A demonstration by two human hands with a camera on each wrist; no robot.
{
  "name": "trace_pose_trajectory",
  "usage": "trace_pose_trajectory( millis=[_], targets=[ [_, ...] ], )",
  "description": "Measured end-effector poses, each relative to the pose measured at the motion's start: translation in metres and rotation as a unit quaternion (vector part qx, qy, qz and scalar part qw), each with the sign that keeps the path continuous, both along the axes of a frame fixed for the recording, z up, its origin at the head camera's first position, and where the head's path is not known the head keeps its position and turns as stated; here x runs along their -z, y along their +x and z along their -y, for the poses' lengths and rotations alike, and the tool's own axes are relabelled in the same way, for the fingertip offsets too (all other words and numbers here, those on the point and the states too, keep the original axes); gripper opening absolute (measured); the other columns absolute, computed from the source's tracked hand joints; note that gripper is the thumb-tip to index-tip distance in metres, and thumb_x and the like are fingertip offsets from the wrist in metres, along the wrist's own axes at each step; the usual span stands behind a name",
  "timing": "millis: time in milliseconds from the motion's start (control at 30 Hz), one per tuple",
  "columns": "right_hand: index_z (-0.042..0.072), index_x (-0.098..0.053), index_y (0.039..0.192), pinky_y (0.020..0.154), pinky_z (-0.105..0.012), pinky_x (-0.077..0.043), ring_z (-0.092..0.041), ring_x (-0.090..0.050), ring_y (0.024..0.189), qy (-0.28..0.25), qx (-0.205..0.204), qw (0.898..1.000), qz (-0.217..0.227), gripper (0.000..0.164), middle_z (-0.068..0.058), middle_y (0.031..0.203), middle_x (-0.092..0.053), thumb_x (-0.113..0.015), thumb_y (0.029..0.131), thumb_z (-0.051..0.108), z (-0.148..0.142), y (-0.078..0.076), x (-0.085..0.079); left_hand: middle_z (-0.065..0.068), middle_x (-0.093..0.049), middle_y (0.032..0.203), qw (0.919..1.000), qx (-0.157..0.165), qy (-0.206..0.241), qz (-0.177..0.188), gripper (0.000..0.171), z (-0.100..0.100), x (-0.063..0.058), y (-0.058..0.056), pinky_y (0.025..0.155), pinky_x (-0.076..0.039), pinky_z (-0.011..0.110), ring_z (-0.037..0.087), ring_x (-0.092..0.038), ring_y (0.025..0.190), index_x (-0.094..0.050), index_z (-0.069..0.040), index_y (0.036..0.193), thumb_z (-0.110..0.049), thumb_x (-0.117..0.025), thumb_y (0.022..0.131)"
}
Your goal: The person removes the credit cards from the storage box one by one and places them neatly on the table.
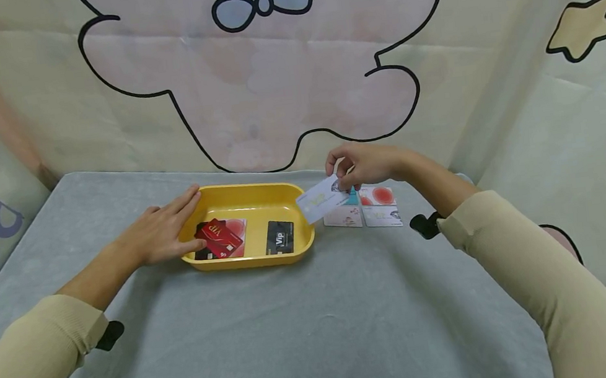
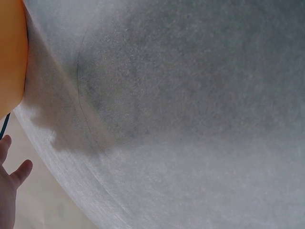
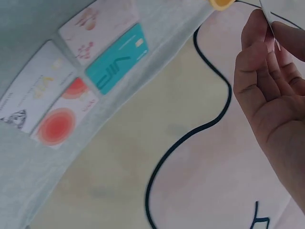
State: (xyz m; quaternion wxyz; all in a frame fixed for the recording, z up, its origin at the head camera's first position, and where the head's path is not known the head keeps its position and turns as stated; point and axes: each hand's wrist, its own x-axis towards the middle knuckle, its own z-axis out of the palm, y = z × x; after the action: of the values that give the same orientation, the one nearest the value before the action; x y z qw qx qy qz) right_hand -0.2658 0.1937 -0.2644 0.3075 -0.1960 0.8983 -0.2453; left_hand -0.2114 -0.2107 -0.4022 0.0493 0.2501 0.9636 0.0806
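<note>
My left hand (image 1: 159,233) lies with straight fingers on the left rim of a yellow tray (image 1: 251,203). Inside it, red VIP cards (image 1: 222,235) overlap a pink-patterned card and a black one on the left. A black VIP card (image 1: 279,238) lies at the tray's right end. My right hand (image 1: 370,162) pinches a white card (image 1: 315,200) between thumb and fingers, tilted over the tray's right rim. Below that hand, several cards lie grouped on the table; the right wrist view shows a teal card (image 3: 117,59), a red-circle card (image 3: 56,125) and a white VIP card (image 3: 38,86) among them.
A grey cloth covers the table (image 1: 296,327). Behind it hangs a pale curtain (image 1: 249,108) with cartoon outlines, reaching down to the table's back edge. More curtain (image 1: 583,138) hangs along the right side.
</note>
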Motion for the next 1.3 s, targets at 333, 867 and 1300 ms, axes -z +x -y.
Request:
trace_pose_trajectory(
  millis=[333,867,1300],
  targets=[
    [0.004,-0.052,0.114,0.085,-0.04,-0.057,-0.03,-0.065,0.088,-0.023,0.025,0.999,0.038,0.022,-0.014,0.091,-0.062,-0.063,0.095,0.008,-0.033,-0.001,0.02,0.014,-0.008,0.167,0.9999,0.002,-0.009,0.006,0.098,0.0,-0.001,-0.001,0.105,-0.031,0.07,0.042,-0.033,0.143,-0.014,-0.003,0.159,-0.061,-0.054,0.09],
    [-0.004,-0.047,0.107,0.082,-0.046,-0.058,-0.026,-0.063,0.08,-0.053,0.047,0.992,0.108,0.02,-0.015,0.096,-0.068,-0.061,0.094,0.002,-0.065,0.01,0.07,0.014,-0.009,0.167,0.9998,-0.005,-0.012,0.011,0.099,-0.002,-0.002,-0.002,0.105,-0.031,0.07,0.041,-0.032,0.143,-0.014,-0.005,0.159,-0.061,-0.056,0.09],
    [-0.003,-0.052,0.111,0.081,-0.037,-0.059,-0.024,-0.069,0.084,-0.022,0.057,0.992,0.11,0.024,-0.012,0.096,-0.071,-0.066,0.094,0.006,-0.067,0.014,0.098,0.014,-0.008,0.167,0.9998,-0.001,-0.015,0.012,0.098,0.0,-0.002,-0.002,0.105,-0.032,0.069,0.039,-0.028,0.145,-0.013,-0.004,0.159,-0.06,-0.055,0.09]
  ],
)
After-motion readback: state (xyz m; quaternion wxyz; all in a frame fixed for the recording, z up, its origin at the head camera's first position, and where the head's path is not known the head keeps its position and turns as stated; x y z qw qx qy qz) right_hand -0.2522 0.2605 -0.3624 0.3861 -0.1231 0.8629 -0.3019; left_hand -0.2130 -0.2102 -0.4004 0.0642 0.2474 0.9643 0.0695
